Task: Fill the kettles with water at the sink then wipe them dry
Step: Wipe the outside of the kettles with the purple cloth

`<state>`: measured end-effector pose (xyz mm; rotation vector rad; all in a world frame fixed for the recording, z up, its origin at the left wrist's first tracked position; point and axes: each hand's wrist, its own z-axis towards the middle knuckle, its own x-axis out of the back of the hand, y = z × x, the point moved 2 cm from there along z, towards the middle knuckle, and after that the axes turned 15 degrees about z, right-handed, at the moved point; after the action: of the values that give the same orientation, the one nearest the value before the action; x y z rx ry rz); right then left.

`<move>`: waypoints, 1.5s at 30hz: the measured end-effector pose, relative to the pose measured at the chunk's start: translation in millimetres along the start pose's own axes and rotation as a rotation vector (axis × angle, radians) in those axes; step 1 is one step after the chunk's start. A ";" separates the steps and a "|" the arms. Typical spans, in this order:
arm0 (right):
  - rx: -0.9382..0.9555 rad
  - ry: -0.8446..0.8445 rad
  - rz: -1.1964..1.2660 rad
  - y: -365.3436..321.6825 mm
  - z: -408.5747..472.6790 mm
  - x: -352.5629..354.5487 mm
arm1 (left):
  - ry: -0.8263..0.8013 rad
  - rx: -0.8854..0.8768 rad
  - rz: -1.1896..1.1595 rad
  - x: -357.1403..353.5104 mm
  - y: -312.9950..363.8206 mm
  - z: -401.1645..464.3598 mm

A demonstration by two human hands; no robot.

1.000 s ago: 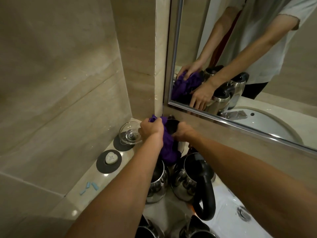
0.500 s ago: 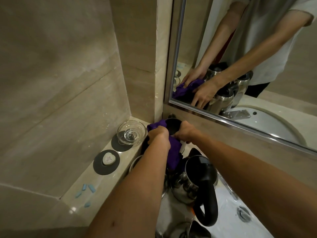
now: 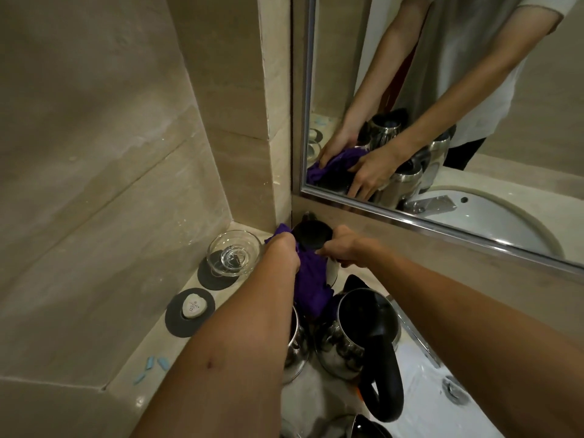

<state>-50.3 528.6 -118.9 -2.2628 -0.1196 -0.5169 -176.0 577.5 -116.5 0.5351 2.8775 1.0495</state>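
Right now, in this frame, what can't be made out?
- Back kettle, head view: body hidden by purple cloth and both hands.
- Left hand fingers: buried in the cloth.
- Water level in front kettle: interior too dark.
- Bottom kettle: cut off by frame edge.

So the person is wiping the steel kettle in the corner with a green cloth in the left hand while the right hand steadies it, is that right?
Not quite: the cloth is purple, not green, as the head view shows. The left hand grips it against the steel kettle in the corner while the right hand steadies that kettle.
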 end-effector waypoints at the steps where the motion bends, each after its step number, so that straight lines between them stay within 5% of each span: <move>1: 0.004 -0.001 0.001 -0.1 0.0 0.6 | -0.013 0.005 0.060 5.1 -2.4 1.2; 8: 0.011 -0.002 0.000 -4.7 -2.4 -0.1 | -0.113 0.111 0.361 36.0 3.3 -5.7; 20: 0.024 0.019 -0.024 -2.1 0.3 -1.2 | -0.080 -0.144 0.209 27.4 -16.6 11.1; 27: 0.021 -0.002 -0.051 -5.3 0.8 -1.9 | -0.033 -0.012 0.274 17.8 -28.5 85.0; 32: 0.027 0.000 -0.041 -6.6 -3.8 -2.3 | -0.034 -0.003 0.287 21.9 -8.7 13.3; 45: 0.032 0.002 0.052 -3.9 -3.6 -1.2 | -0.091 0.069 0.230 26.5 1.2 17.4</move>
<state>-53.5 528.7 -114.6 -2.2277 -0.0679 -0.4866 -198.0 597.8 -126.9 0.9110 2.8317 0.9248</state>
